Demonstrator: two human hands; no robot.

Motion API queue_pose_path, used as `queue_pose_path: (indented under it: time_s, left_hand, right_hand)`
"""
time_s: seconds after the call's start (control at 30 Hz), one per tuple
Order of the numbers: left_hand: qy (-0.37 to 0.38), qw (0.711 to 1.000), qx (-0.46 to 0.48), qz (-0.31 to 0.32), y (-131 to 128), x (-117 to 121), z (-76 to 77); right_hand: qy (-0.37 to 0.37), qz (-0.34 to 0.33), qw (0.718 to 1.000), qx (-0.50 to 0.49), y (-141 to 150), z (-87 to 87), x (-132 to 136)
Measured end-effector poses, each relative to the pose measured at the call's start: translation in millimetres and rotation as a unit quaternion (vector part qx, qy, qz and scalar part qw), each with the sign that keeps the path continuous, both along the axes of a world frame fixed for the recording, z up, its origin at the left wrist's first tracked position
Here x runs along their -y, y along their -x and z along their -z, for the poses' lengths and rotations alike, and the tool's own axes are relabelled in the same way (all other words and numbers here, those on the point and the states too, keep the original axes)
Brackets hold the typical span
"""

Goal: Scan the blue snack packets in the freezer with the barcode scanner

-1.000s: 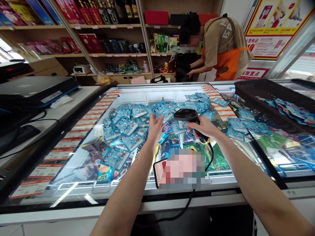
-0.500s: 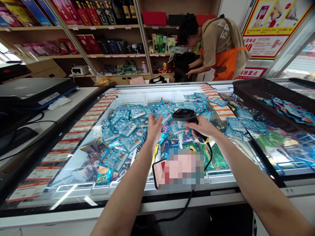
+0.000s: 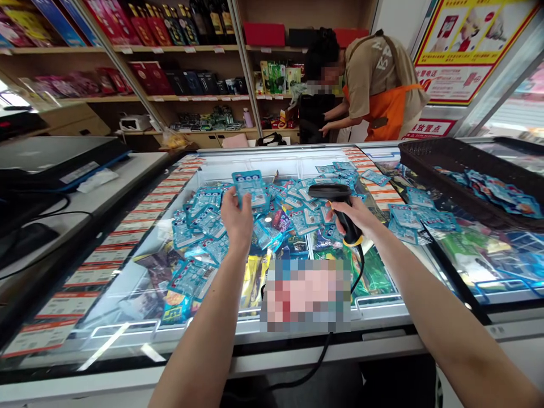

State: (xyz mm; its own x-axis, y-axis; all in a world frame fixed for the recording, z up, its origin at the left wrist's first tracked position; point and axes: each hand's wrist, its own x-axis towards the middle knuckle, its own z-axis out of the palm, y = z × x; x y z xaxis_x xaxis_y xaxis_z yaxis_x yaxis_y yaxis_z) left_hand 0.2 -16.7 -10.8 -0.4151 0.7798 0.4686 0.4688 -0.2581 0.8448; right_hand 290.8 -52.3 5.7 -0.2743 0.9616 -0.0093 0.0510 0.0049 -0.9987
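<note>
The left hand (image 3: 236,218) has a narrow grip on a blue packet (image 3: 250,188), held upright at the fingertips above a heap of similar blue packets (image 3: 199,226) on a chest freezer (image 3: 272,152). The right hand (image 3: 352,218) is wrapped firmly around the handle of a black barcode scanner (image 3: 329,191), whose head points left, near the raised packet. A black cord (image 3: 327,345) runs down from its base. A pixelated patch (image 3: 306,294) hides whatever lies below the hands. To the right, a dark basket (image 3: 442,161) holds more blue packets. On the left, a counter (image 3: 85,175) carries a black device (image 3: 55,154). Beyond the freezer, a co-worker (image 3: 374,73) in an orange apron bends towards a black object (image 3: 312,116) in front of wooden shelves (image 3: 191,50).
</note>
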Motion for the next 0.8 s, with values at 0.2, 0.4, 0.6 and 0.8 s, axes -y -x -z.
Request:
queue_pose_path:
  time_s: [0.2,0.4,0.6,0.8]
  left_hand:
    - [0.062,0.969,-0.196,-0.138,34.2,10.4,-8.3]
    - [0.010,0.933,-0.348,-0.093,13.6,17.9,-8.6]
    - [0.028,0.901,-0.379,0.209,-45.2,7.2,13.2]
    - [0.058,0.868,-0.433,0.235,-60.3,8.6,24.9]
  right_hand:
    - [0.012,0.003,1.000,-0.028,-1.8,-2.4,1.2]
    - [0.011,0.002,0.999,-0.035,-2.8,-0.3,-0.9]
    - [0.007,0.000,1.000,-0.029,-3.2,-1.5,-0.7]
    - [0.004,-0.004,1.000,-0.025,-3.0,-4.4,1.4]
